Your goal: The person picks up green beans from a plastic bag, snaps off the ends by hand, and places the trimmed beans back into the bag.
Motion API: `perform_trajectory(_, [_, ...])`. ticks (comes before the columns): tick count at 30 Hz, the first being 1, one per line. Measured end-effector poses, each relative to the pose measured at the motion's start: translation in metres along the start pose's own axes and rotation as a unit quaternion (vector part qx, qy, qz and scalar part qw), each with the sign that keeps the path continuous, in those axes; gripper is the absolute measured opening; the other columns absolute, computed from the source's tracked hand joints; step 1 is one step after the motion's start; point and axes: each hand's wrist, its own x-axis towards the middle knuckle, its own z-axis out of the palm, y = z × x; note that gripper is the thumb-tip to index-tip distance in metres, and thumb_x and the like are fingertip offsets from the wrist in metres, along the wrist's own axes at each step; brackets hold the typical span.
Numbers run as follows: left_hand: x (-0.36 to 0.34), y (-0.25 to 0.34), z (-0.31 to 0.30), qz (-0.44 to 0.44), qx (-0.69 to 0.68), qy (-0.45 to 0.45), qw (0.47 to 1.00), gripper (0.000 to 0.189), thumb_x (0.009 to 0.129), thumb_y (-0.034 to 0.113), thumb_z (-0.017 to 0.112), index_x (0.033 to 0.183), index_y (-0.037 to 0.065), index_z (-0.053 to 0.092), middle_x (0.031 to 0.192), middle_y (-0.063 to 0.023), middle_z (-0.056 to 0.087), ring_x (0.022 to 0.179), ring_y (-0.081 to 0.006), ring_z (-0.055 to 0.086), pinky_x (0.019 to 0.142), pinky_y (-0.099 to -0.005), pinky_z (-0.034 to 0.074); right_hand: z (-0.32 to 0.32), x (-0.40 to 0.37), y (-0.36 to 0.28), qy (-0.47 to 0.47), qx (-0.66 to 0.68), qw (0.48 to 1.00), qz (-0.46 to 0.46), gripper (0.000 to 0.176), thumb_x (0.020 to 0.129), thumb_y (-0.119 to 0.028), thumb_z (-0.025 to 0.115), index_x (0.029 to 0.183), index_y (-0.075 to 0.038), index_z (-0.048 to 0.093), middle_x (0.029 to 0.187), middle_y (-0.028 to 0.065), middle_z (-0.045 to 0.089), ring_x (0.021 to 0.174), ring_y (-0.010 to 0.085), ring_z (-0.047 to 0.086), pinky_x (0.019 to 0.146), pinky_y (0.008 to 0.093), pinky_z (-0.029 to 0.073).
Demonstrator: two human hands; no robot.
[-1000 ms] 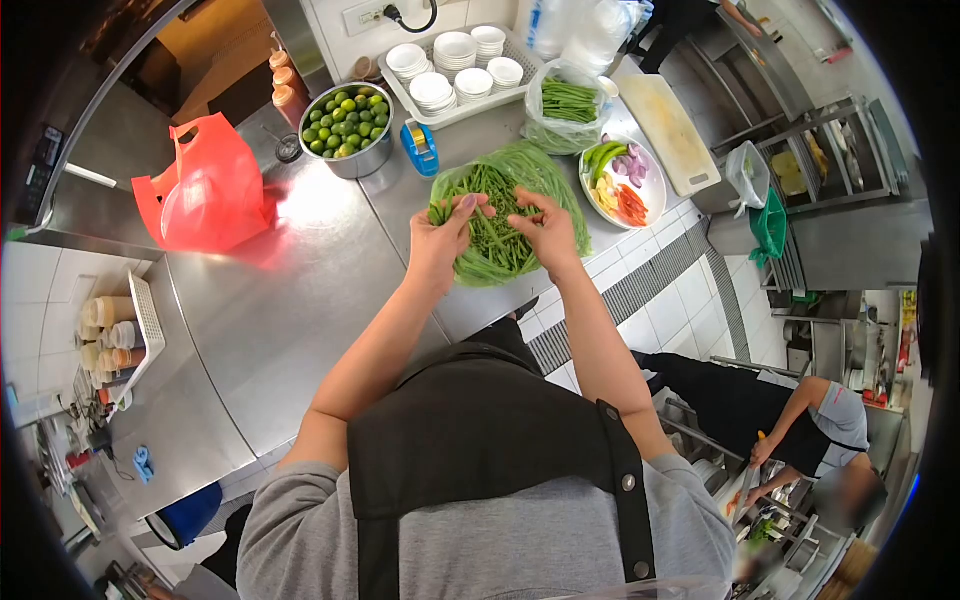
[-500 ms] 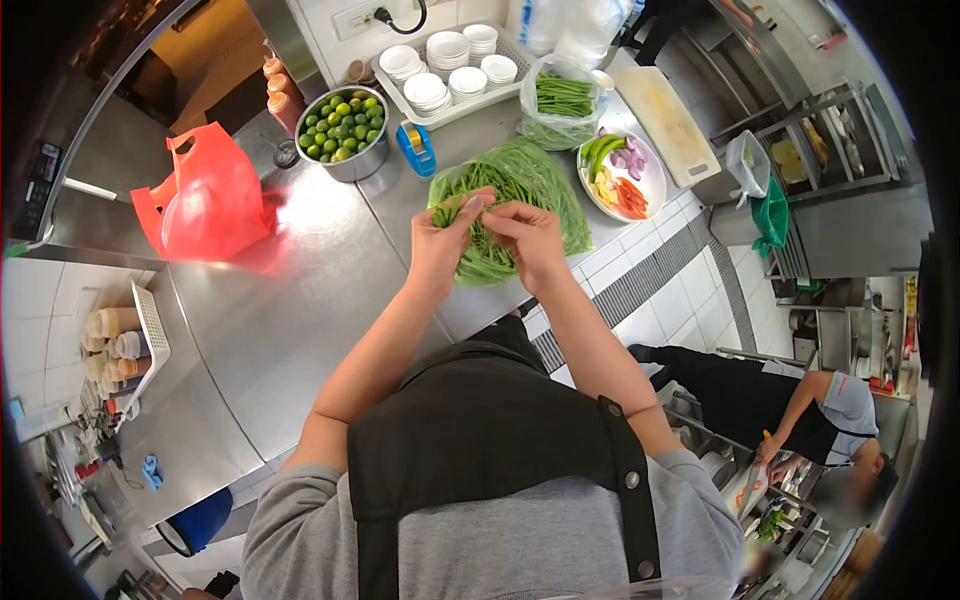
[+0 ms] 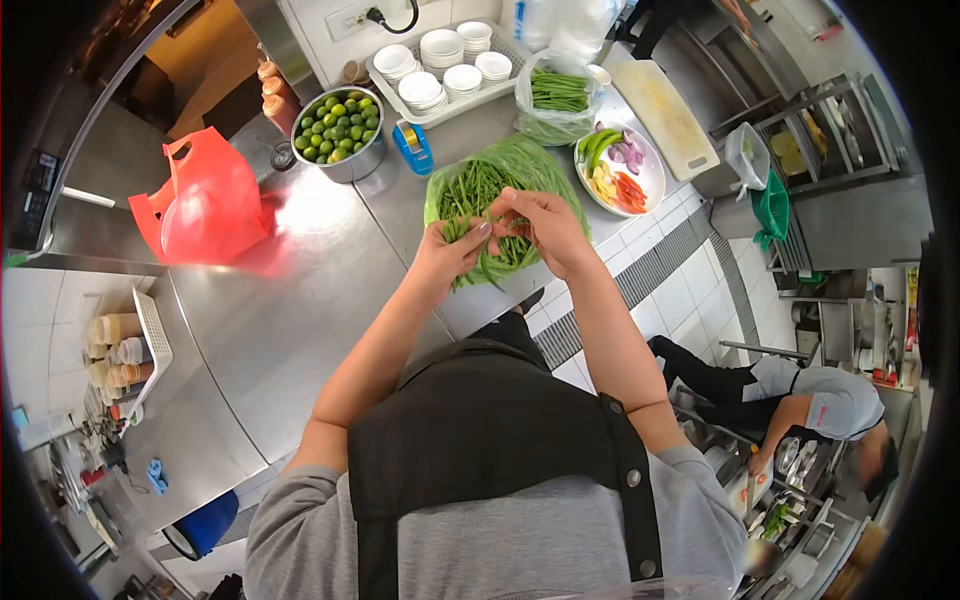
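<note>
Brought together since a second earlier, the left hand [image 3: 450,250] and right hand [image 3: 545,225] are pinched on green beans [image 3: 470,195] above their open bag [image 3: 565,190], which lies by the worktop's [image 3: 300,290] near edge. Each bean is probably best gripped close to its tip, over the bag. Farther back, a plate of cut vegetables [image 3: 622,172] and a bowl of limes [image 3: 340,125] are seen.

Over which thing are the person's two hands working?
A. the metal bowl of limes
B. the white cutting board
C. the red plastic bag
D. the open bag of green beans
D: the left hand and the right hand both pinch green beans right above the open bag that holds them.
</note>
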Motion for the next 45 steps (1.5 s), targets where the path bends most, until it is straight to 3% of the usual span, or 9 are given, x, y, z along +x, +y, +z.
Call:
perform_trajectory(7, [-0.009, 0.001, 0.000, -0.041, -0.048, -0.026, 0.998, 0.017, 0.100, 0.021, 0.063, 0.099, 0.005, 0.070, 0.072, 0.0019, 0.060, 0.050, -0.0013, 0.035, 0.045, -0.0204, 0.024, 0.005, 0.011, 0.011, -0.075, 0.044, 0.995, -0.044, 0.013, 0.091, -0.010, 0.071, 0.085, 0.000, 0.066, 0.076, 0.0028, 0.062, 0.062, 0.0097, 0.056, 0.063, 0.0274, 0.046])
perform_trajectory(8, [-0.010, 0.001, 0.002, -0.038, -0.059, -0.006, 0.998, 0.017, 0.100, 0.021, 0.063, 0.098, 0.005, 0.069, 0.072, 0.0018, 0.060, 0.050, -0.0013, 0.035, 0.045, -0.0204, 0.023, 0.009, 0.011, 0.014, -0.040, -0.045, 0.991, -0.117, 0.012, 0.090, -0.008, 0.071, 0.084, 0.001, 0.065, 0.076, 0.0036, 0.060, 0.063, 0.0114, 0.056, 0.063, 0.0281, 0.046])
perform_trajectory(13, [-0.006, -0.008, 0.007, -0.028, -0.067, 0.089, 0.993, 0.017, 0.100, 0.020, 0.062, 0.093, 0.005, 0.067, 0.073, 0.0005, 0.061, 0.051, -0.0014, 0.036, 0.045, -0.0206, 0.023, 0.020, 0.017, 0.031, 0.076, -0.326, 0.862, -0.381, 0.015, 0.086, 0.000, 0.072, 0.084, 0.000, 0.058, 0.077, 0.0083, 0.053, 0.064, 0.0193, 0.055, 0.060, 0.0317, 0.046])
perform_trajectory(16, [-0.003, -0.015, 0.005, -0.011, 0.075, 0.118, 0.990, 0.018, 0.100, 0.020, 0.062, 0.096, 0.003, 0.067, 0.074, -0.0003, 0.062, 0.051, -0.0018, 0.036, 0.046, -0.0207, 0.024, 0.011, 0.033, 0.051, 0.125, -0.373, 0.820, -0.416, 0.024, 0.085, -0.006, 0.072, 0.076, 0.000, 0.051, 0.075, 0.0123, 0.050, 0.070, 0.0300, 0.053, 0.060, 0.0365, 0.042])
perform_trajectory(22, [-0.004, 0.005, 0.003, 0.026, 0.052, 0.145, 0.988, 0.023, 0.101, 0.022, 0.061, 0.103, 0.000, 0.068, 0.073, -0.0006, 0.061, 0.051, -0.0025, 0.037, 0.046, -0.0207, 0.024, -0.028, 0.039, 0.079, 0.152, -0.478, 0.848, -0.170, 0.024, 0.090, -0.017, 0.072, 0.080, -0.001, 0.057, 0.079, 0.0131, 0.056, 0.068, 0.0271, 0.054, 0.064, 0.0357, 0.044])
perform_trajectory(25, [0.001, 0.015, -0.008, 0.066, -0.022, 0.209, 0.976, 0.025, 0.101, 0.024, 0.061, 0.104, 0.000, 0.067, 0.073, -0.0003, 0.059, 0.051, -0.0027, 0.038, 0.046, -0.0205, 0.024, -0.015, 0.026, 0.079, 0.062, -0.149, 0.976, -0.145, 0.021, 0.093, -0.021, 0.068, 0.092, -0.001, 0.067, 0.081, 0.0123, 0.060, 0.070, 0.0206, 0.057, 0.066, 0.0332, 0.046])
perform_trajectory(28, [0.012, 0.018, -0.024, 0.109, -0.057, 0.238, 0.963, 0.024, 0.102, 0.022, 0.060, 0.105, 0.000, 0.068, 0.072, -0.0018, 0.060, 0.050, -0.0031, 0.037, 0.044, -0.0210, 0.023, -0.003, 0.006, 0.072, -0.073, -0.146, 0.982, -0.091, 0.022, 0.096, -0.021, 0.064, 0.102, -0.001, 0.070, 0.083, 0.0105, 0.061, 0.074, 0.0159, 0.059, 0.068, 0.0322, 0.047])
perform_trajectory(35, [0.014, 0.025, -0.032, 0.131, -0.023, 0.254, 0.958, 0.025, 0.101, 0.025, 0.062, 0.104, 0.000, 0.067, 0.070, 0.0002, 0.057, 0.050, -0.0037, 0.036, 0.046, -0.0217, 0.025, 0.036, -0.017, 0.059, -0.087, -0.380, 0.880, -0.269, 0.015, 0.090, -0.012, 0.063, 0.090, 0.003, 0.061, 0.087, 0.0166, 0.059, 0.080, 0.0344, 0.058, 0.073, 0.0416, 0.047])
perform_trajectory(45, [-0.001, -0.009, -0.035, 0.101, 0.016, 0.247, 0.964, 0.026, 0.102, 0.023, 0.058, 0.096, 0.001, 0.071, 0.059, 0.0038, 0.048, 0.050, -0.0046, 0.037, 0.047, -0.0243, 0.026, 0.067, -0.041, 0.044, -0.244, -0.271, 0.893, -0.262, 0.019, 0.090, -0.011, 0.058, 0.081, 0.002, 0.047, 0.080, 0.0140, 0.046, 0.076, 0.0316, 0.049, 0.071, 0.0419, 0.042])
